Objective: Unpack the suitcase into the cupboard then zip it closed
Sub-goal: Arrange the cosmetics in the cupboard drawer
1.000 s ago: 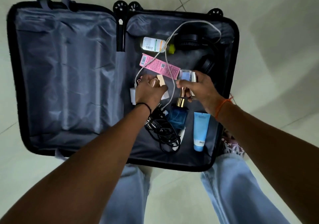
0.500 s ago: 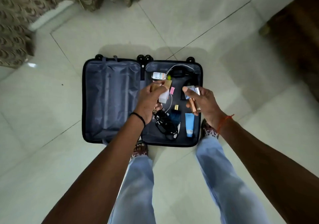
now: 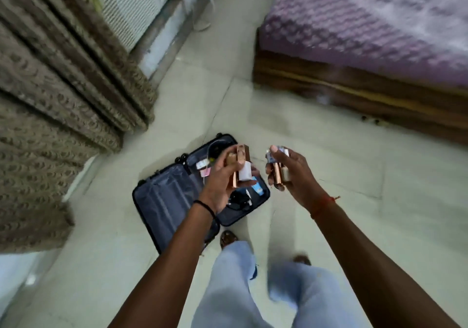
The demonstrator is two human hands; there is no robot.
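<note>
Both hands have lifted away from the open suitcase (image 3: 177, 198), which now lies on the floor below and left of them. Left hand (image 3: 222, 176) curls around a copper tube and white box (image 3: 245, 173). Right hand (image 3: 291, 173) grips copper tubes (image 3: 277, 174). Other items remain in the suitcase.

A bedroom in a home. A bed (image 3: 379, 21) with a purple patterned cover sits on a dark wooden base (image 3: 354, 92) at upper right. Heavy brown patterned curtains (image 3: 50, 100) hang along the left, beside a white air cooler or conditioner unit (image 3: 126, 6). The floor (image 3: 354, 176) is pale glossy tile, and an open suitcase (image 3: 162, 201) lies on it.
</note>
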